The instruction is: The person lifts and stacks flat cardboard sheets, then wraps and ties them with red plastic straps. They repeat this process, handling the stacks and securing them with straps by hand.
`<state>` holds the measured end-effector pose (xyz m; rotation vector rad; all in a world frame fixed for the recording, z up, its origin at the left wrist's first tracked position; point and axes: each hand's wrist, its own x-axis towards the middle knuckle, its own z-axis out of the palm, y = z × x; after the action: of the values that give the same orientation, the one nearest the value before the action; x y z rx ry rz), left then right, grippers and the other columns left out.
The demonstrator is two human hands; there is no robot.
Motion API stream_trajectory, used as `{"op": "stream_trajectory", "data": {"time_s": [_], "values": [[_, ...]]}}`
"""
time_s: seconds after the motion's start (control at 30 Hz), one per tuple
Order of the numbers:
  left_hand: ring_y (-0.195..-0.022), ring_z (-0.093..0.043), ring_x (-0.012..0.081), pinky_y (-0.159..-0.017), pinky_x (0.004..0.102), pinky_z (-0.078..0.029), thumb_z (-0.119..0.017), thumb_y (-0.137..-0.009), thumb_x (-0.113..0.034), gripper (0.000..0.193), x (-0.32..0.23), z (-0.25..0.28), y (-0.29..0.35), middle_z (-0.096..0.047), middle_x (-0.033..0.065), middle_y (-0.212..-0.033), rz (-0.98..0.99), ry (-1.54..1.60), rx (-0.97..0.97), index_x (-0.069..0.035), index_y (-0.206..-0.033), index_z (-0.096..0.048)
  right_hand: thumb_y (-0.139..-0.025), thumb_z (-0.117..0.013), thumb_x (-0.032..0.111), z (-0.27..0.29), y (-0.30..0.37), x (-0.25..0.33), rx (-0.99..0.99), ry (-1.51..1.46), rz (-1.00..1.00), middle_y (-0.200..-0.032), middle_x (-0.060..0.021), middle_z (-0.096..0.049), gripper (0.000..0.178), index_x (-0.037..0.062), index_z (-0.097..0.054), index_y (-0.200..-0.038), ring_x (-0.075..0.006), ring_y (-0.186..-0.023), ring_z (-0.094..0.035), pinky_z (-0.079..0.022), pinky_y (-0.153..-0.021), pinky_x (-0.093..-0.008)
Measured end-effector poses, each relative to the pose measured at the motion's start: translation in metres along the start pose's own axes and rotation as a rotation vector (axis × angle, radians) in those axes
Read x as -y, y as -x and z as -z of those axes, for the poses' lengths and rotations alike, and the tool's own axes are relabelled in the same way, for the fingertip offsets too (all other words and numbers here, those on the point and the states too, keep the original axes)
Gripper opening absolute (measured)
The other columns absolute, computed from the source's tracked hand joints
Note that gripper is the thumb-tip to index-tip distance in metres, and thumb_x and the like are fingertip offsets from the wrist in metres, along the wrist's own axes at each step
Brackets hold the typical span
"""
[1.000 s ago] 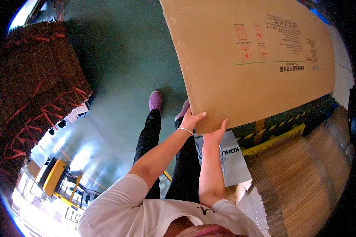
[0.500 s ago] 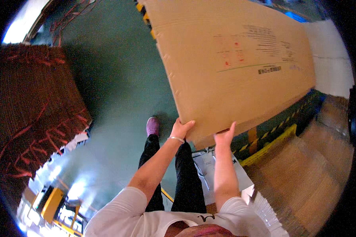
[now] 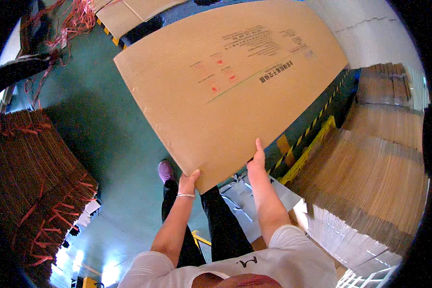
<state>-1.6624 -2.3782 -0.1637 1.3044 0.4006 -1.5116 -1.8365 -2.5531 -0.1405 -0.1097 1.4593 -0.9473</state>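
Observation:
Both my hands hold a large flat cardboard sheet (image 3: 177, 91), brown with printed text and red marks, stretched out in front of me. My left hand (image 3: 189, 182) grips its near left corner, thumb on top and fingers hidden beneath. Along the near right edge, my right hand (image 3: 257, 157) is closed on the board, with its thumb raised over the top face. The sheet's far end reaches toward a pale stack at the upper right.
Tall stacks of flat cardboard (image 3: 360, 187) stand at the right, beside a yellow rail (image 3: 312, 149). Another strapped stack (image 3: 38, 177) rises at the left. More cardboard (image 3: 129, 14) lies beyond the sheet. Red strapping (image 3: 77, 24) litters the green floor (image 3: 101, 110).
The sheet has swung leftward and lies flatter in view, its far left corner now showing. Both hands have shifted left and keep their hold. More of the right-hand stacks has come into view.

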Motion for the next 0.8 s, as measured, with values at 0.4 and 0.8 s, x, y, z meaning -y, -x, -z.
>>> {"op": "stream_trajectory", "data": {"time_s": [0.4, 0.8], "values": [[-0.092, -0.056, 0.0244, -0.080, 0.0376, -0.046, -0.065, -0.072, -0.015, 0.052, 0.006, 0.184, 0.057, -0.056, 0.0118, -0.105, 0.099, 0.144, -0.287, 0.003, -0.116, -0.044, -0.076, -0.062, 0.017, 0.012, 0.112, -0.126, 0.012, -0.030, -0.234, -0.110, -0.0058, -0.052, 0.043, 0.0063, -0.045, -0.114, -0.0230, -0.102, -0.049, -0.041, -0.087, -0.0392], [-0.096, -0.054, 0.0305, -0.083, 0.0426, -0.045, -0.054, -0.081, -0.033, 0.048, -0.011, 0.226, 0.083, -0.054, 0.0132, -0.111, 0.010, 0.118, -0.332, -0.002, -0.116, -0.046, -0.079, -0.059, 0.030, 0.045, -0.019, 0.025, -0.013, -0.033, 0.031, -0.077, -0.0018, -0.056, 0.023, 0.0118, -0.053, -0.091, -0.0138, -0.064, -0.054, -0.045, -0.051, -0.0228]]}}
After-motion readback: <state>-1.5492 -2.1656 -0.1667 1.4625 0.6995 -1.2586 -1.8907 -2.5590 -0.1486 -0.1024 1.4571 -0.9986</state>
